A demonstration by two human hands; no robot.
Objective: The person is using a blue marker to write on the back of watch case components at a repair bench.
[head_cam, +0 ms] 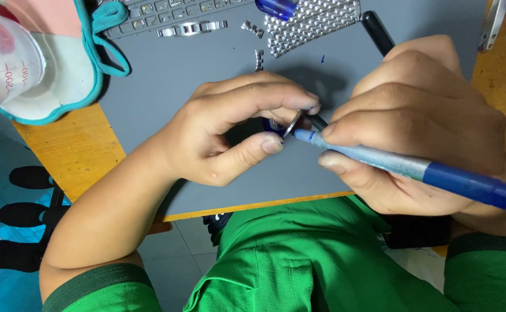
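Grey mat (166,86) over yellow wood counter (74,150), green shirt (299,260) below. Top left: clear measuring cup (4,58), white cloth with teal trim (62,75). Top centre: steel watch-band links (310,23), loose link pieces (258,58). Right hand (414,115), grip closed on blue-handled tool (403,164), tip touching small metal part (292,124). Left hand (235,127), grip pinching that part between thumb and forefinger just above mat; probably a watch piece, too small to tell.

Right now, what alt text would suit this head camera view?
Left hand pinches a small metal watch part while the right hand presses a blue-handled tool against it, above a grey mat strewn with metal watch-band links.
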